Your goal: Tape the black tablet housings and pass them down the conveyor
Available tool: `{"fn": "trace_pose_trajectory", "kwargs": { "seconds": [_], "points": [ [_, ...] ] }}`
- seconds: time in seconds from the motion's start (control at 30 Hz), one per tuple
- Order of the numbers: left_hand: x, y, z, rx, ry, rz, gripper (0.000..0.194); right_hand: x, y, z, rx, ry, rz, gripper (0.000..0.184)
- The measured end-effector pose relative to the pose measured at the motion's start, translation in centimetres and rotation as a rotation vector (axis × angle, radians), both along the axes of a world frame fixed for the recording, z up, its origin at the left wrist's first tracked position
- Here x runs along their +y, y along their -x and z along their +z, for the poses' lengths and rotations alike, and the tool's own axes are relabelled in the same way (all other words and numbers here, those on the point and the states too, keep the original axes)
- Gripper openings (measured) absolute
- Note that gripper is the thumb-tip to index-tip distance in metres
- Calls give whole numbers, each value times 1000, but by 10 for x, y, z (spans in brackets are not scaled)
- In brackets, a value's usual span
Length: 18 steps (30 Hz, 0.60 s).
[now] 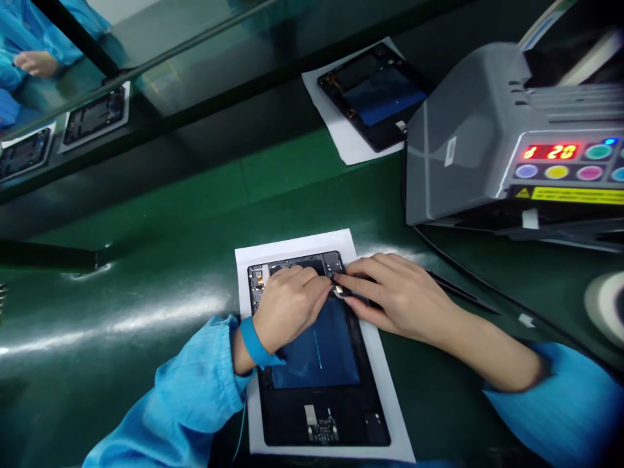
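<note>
An opened tablet [316, 396], with bare circuit boards and a large blue panel, lies on a white sheet [404, 448] in front of me. My left hand [292, 302], with a blue band at the wrist, is closed over its upper part; its fingertips pinch at something too small to make out. From the right, my right hand [397, 292] reaches the same spot, thumb and index finger closed around a small pale strip [338, 290] by the tablet's upper right edge. Both hands' fingertips nearly meet there. Black tweezers [463, 292] lie beyond my right wrist.
A grey tape dispenser [458, 130] with a red display stands at the right, its black cable [468, 273] running across the green bench. A white tape roll [607, 305] sits at the right edge. Another opened tablet [375, 97] lies behind. A co-worker's hand [38, 64] shows upper left.
</note>
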<state>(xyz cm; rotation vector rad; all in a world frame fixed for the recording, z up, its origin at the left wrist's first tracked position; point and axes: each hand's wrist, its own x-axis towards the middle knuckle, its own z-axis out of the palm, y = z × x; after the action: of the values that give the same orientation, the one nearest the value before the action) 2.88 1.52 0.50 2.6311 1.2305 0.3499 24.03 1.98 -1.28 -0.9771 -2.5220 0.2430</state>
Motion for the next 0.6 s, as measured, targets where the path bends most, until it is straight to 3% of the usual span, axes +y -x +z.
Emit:
{"fn": "trace_pose_trajectory", "kwargs": {
  "seconds": [0.33,0.6],
  "points": [
    [0,-1,-5,-49,64,58,22,-7,8,9,-192,-178,-16,30],
    [0,-2,-3,-75,114,89,17,-7,5,4,-139,-199,-17,31]
  ]
}}
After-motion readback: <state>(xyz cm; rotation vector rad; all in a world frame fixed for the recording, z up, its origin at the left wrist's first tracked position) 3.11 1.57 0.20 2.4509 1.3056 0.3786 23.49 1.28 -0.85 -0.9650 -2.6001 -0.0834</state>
